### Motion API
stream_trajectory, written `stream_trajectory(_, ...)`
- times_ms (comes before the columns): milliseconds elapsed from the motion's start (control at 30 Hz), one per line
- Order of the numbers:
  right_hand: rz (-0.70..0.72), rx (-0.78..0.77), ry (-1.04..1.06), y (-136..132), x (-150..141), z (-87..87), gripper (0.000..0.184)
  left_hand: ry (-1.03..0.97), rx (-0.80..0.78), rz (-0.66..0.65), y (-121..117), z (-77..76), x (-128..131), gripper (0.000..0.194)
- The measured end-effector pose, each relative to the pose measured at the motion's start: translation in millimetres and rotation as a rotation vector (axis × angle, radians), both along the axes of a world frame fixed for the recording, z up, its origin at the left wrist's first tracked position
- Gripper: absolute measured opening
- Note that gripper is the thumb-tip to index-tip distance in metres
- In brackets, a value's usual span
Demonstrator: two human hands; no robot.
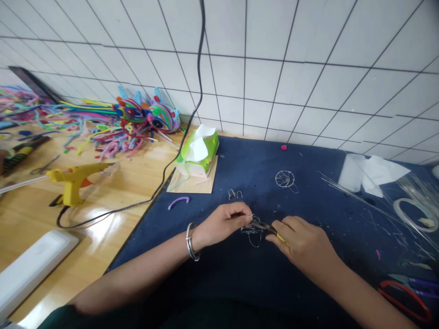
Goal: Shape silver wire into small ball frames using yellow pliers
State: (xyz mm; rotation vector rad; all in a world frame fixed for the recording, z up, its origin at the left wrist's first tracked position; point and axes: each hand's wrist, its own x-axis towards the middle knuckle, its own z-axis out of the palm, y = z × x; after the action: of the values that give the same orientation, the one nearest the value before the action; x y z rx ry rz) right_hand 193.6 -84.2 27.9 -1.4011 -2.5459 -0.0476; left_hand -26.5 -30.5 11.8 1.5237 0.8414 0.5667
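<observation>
My left hand (229, 223), with a silver bangle at the wrist, pinches a small tangle of thin wire (254, 235) between thumb and fingertips. My right hand (300, 237) is closed round the yellow handle of a pair of pliers (262, 225). The pliers' dark jaws reach to the wire beside my left fingertips; whether they grip it I cannot tell. Beyond my hands a round wire hoop (284, 179) with wires across it lies on the dark blue cloth (247, 169). A small bent wire piece (235, 195) lies just past my left hand.
A green tissue pack (202, 148) lies on a wooden board (206, 186). At left are a yellow glue gun (72, 183) with its black cord, colourful pipe cleaners (113, 141) and a white box (37, 269). Loose wires (353, 192) and red-handled scissors (404, 297) lie at right.
</observation>
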Motion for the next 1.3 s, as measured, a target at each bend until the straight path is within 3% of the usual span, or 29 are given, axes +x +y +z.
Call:
stream_trajectory(433,-0.033,-0.144,0.002,0.5,6.8,3.2,0.021,0.161,0.283,-0.057,3.1,4.5,-2.7,0.018)
stream_trajectory(833,0.049,-0.179,-0.035,2.7,9.0,11.7,0.018,0.062,0.101,-0.113,5.5,0.9,-7.5,0.016)
stream_trajectory(1100,0.031,-0.041,-0.025,2.6,5.0,9.7,0.02,0.066,0.093,-0.129,6.7,3.8,-7.7,0.014)
stream_trajectory(1300,0.073,0.12,-0.14,7.2,4.9,8.1,0.021,0.056,0.045,-0.156,7.5,0.8,-8.2,0.015)
